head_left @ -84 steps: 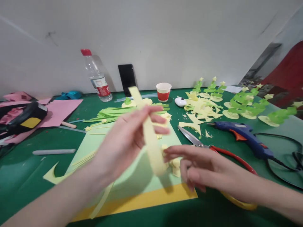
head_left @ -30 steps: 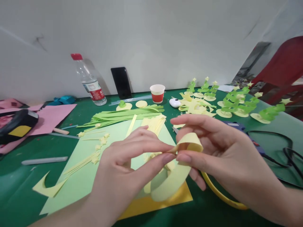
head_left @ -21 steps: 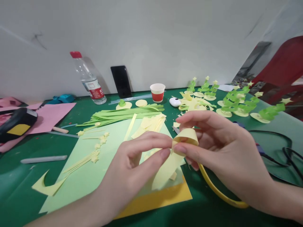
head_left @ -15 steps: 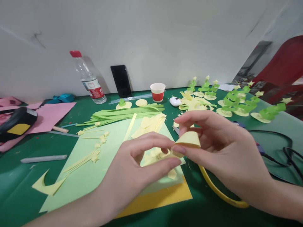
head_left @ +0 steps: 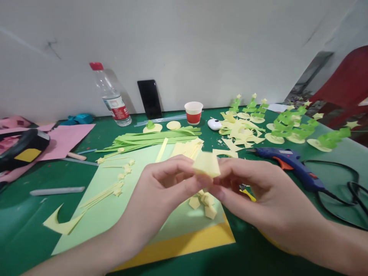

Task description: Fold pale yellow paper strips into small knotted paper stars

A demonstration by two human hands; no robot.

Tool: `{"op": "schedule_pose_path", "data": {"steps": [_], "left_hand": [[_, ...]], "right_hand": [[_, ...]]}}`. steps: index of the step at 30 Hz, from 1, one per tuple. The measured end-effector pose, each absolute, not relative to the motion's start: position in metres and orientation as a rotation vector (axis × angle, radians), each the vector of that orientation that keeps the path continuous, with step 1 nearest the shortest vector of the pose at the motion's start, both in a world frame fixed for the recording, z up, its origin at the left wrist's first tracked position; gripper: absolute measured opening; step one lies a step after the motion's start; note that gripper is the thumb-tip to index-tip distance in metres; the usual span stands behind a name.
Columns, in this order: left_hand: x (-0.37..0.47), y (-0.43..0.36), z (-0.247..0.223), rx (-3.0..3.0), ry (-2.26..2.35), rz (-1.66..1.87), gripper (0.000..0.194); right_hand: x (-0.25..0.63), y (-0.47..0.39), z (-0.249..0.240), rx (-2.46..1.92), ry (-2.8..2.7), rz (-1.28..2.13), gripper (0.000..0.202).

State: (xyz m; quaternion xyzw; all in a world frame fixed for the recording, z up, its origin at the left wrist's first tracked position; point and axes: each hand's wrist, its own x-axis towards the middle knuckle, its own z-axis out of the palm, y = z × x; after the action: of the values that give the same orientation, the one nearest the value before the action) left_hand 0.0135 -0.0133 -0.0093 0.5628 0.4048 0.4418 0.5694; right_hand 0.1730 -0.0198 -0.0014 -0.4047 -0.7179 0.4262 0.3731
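Observation:
Between my fingertips is a small pale yellow folded paper piece (head_left: pixel 206 165), held up over the light green sheet. My left hand (head_left: pixel 169 191) pinches its left and lower side between thumb and fingers. On the right edge, my right hand (head_left: pixel 255 195) pinches it too. Exactly how the paper is folded is partly hidden by the fingers. Just below lie several small folded yellow paper pentagons (head_left: pixel 211 211). Behind the hands is a stack of pale yellow paper strips (head_left: pixel 188 147). Yellow strips with little star ends (head_left: pixel 116 189) rest on the green sheet (head_left: pixel 97 214).
A blue glue gun (head_left: pixel 296 166) with its black cord lies at right. Green paper spirals with stars (head_left: pixel 293 122) stand at the back right, near yellow scraps (head_left: pixel 241 132). A paper cup (head_left: pixel 193 114), phone (head_left: pixel 150 99) and bottle (head_left: pixel 116 103) stand by the wall.
The yellow paper has moved slightly left and up and turned in my fingers. My left hand now grips it, and my right hand has lowered, uncovering the glue gun.

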Motion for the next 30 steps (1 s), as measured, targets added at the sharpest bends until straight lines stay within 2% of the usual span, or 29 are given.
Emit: {"op": "schedule_pose_path", "data": {"steps": [7, 12, 15, 21, 30], "left_hand": [[0.012, -0.012, -0.007, 1.435, 1.110, 0.958, 0.016], [0.012, -0.011, -0.008, 1.409, 1.028, 0.975, 0.017], [0.013, -0.012, -0.008, 1.436, 1.018, 0.987, 0.021], [0.013, -0.013, -0.011, 1.783, 1.029, 1.047, 0.027], [0.013, -0.017, -0.007, 1.995, 0.856, 0.966, 0.021]], "right_hand": [[0.179, -0.022, 0.002, -0.987, -1.791, 1.382, 0.019], [0.185, -0.016, -0.002, -0.756, -1.684, 1.512, 0.016], [0.183, -0.013, -0.005, -0.757, -1.677, 1.512, 0.013], [0.177, -0.012, -0.009, -0.837, -1.646, 1.530, 0.018], [0.177, -0.012, -0.005, -0.886, -1.650, 1.477, 0.014]]}}
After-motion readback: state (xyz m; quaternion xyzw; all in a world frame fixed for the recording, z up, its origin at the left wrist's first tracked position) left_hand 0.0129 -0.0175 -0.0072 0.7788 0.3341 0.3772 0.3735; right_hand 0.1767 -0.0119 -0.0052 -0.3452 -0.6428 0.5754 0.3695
